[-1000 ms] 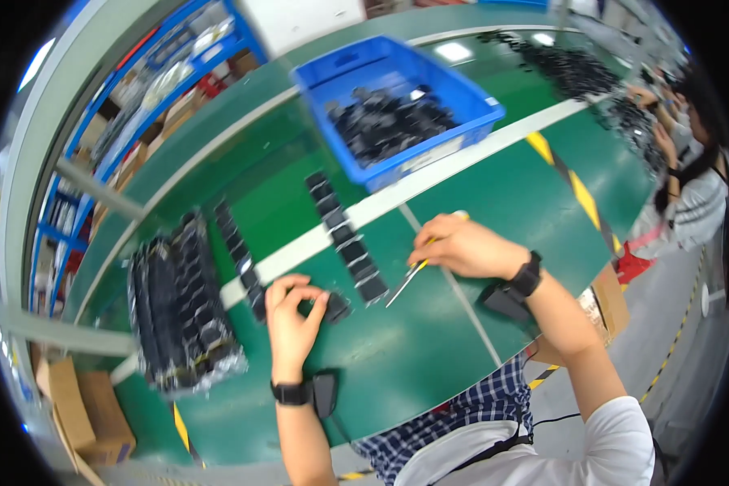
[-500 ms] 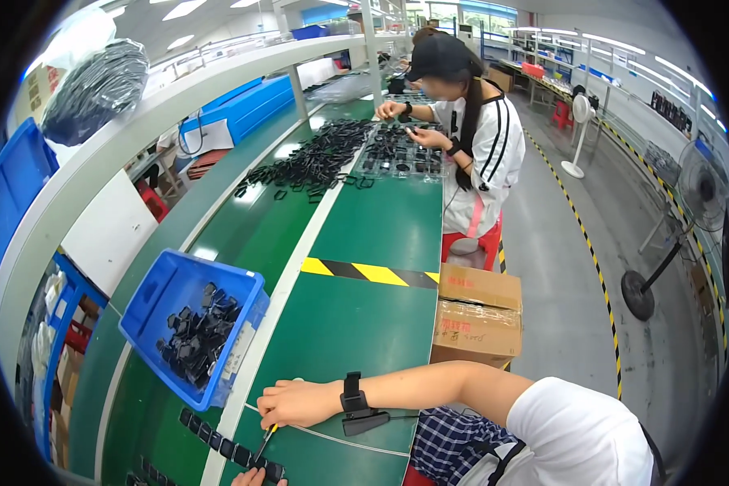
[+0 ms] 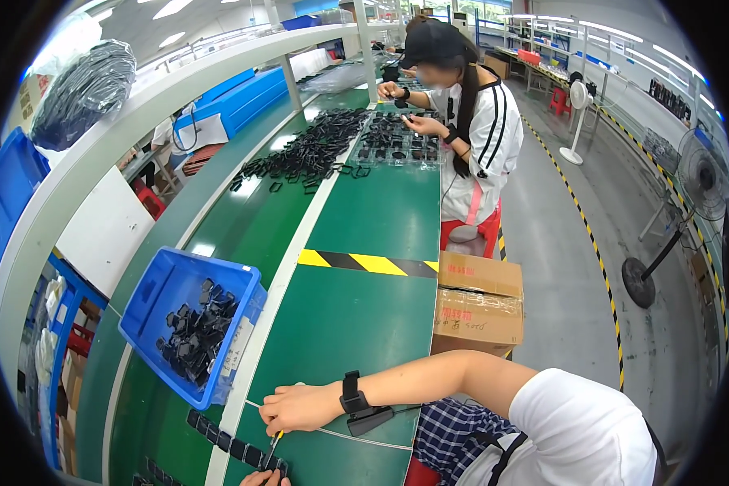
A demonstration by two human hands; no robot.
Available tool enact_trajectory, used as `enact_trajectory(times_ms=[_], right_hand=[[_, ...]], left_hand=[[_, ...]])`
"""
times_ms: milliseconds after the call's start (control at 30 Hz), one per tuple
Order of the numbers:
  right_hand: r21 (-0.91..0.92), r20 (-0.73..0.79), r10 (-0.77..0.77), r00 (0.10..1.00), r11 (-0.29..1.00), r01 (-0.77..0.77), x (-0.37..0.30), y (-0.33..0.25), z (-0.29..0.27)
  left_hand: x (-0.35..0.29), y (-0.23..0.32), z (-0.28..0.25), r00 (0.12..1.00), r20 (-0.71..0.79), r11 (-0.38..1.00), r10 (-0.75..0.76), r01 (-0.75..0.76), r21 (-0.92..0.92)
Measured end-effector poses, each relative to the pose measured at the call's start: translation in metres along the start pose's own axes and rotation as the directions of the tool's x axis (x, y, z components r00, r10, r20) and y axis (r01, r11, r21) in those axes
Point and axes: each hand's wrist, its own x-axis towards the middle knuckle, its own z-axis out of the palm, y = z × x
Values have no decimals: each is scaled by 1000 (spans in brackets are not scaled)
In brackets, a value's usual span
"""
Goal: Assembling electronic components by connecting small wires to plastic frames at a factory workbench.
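Note:
My right hand (image 3: 296, 407), with a black band and small black device (image 3: 356, 401) at the wrist, is closed round a slim tool (image 3: 277, 441) with yellow on its handle. Its tip points down at the near end of a row of black square parts (image 3: 227, 441) on the bench. I cannot make out the kind of tool. At the lower edge, my left hand (image 3: 265, 478) has its fingertips pressed on the last black part of that row; most of this hand is cut off. A blue bin (image 3: 255, 304) of loose black parts stands beyond the row.
A second row of black parts (image 3: 158, 470) lies at the lower left. Cartons (image 3: 478, 308) stand right of the green bench (image 3: 348, 324). Farther up, a co-worker (image 3: 482, 121) handles parts over clear trays (image 3: 401, 142), beside a heap of black frames (image 3: 312, 146). A shelf rail (image 3: 178, 85) runs overhead.
The whole view has shifted slightly. The tool and my left fingers are a little farther right against the row's end, and my right hand has turned slightly. The co-worker's hands have moved a little.

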Motion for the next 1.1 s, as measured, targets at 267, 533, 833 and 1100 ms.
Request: enact_trajectory(times_ms=[267,533,833,1100], right_hand=[[44,35,-59,998,997,57,0,-5,-1],[56,67,-63,996,997,59,-6,-13,0],[56,-33,-101,994,993,102,-5,-11,-24],[102,140,-23,990,995,8,0,-24,-23]], left_hand=[[-1,-1,2,999,-24,998,-32,30,-62],[-7,-7,13,989,-30,969,-142,133,-208],[13,-17,34,944,-126,926,-304,263,-270],[-5,-19,31,901,-102,889,-422,389,-240]])
